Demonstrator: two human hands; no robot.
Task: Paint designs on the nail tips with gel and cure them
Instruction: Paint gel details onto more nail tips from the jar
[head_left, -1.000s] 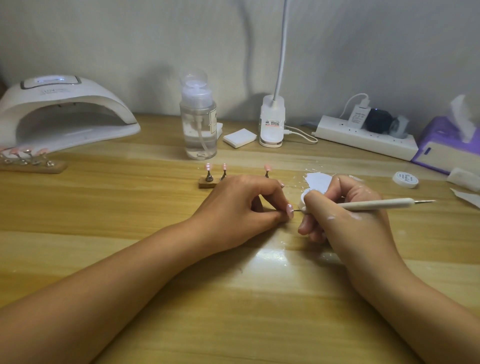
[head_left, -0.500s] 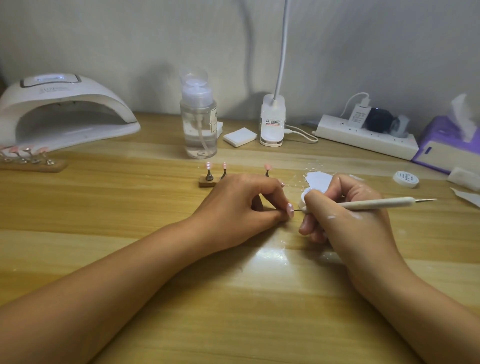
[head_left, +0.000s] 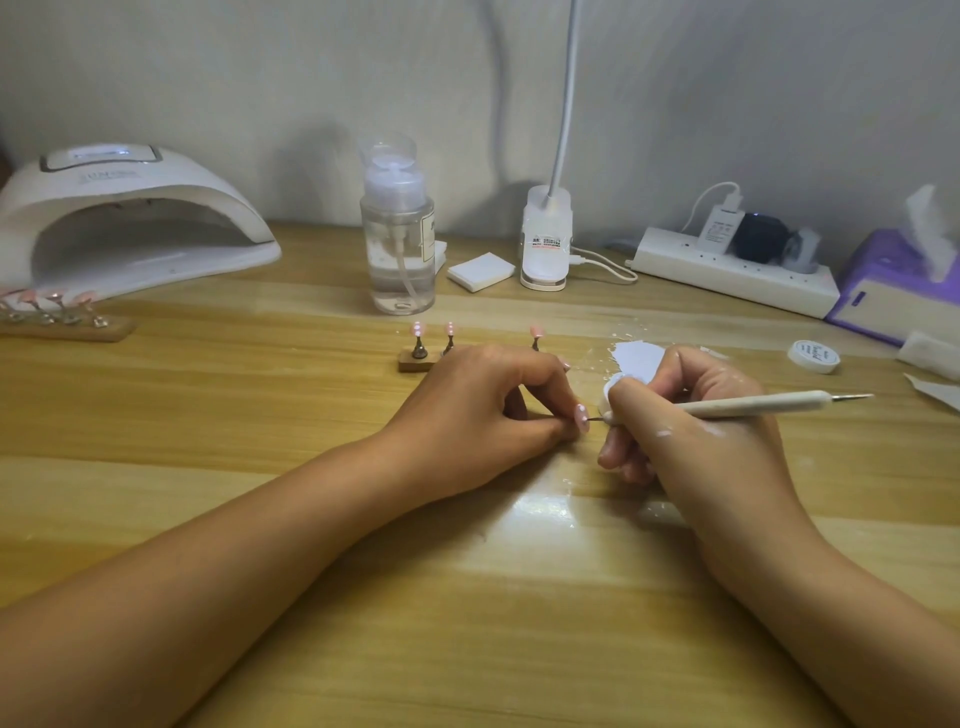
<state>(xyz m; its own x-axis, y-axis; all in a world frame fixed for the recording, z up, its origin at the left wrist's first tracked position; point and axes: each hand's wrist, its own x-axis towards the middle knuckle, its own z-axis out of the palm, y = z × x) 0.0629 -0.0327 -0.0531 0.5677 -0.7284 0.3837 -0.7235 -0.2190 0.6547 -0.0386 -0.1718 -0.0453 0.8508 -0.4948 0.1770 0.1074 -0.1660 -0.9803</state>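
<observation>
Head view. Left hand (head_left: 483, 415) pinched one pink nail tip (head_left: 582, 417) between thumb and forefinger, low over the table (head_left: 260, 415). Right hand (head_left: 691, 431) gripped one dotting pen (head_left: 753, 405), its long axis running left-right. Its fine point met the tip's face from the right; contact or just off, could not tell. Behind the left hand: three upright tips (head_left: 450, 328) on a wooden stand (head_left: 414, 364). The far-left stand (head_left: 67, 328) appeared to hold four, beside one curing lamp (head_left: 130, 223).

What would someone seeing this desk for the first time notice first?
The two hands meeting at centre: the left hand pinches a small pink nail tip while the right hand holds a slim white dotting tool, its fine point right by the tip. Behind, a white arched curing lamp sits far left and a clear plastic pump bottle stands centre-back.
</observation>
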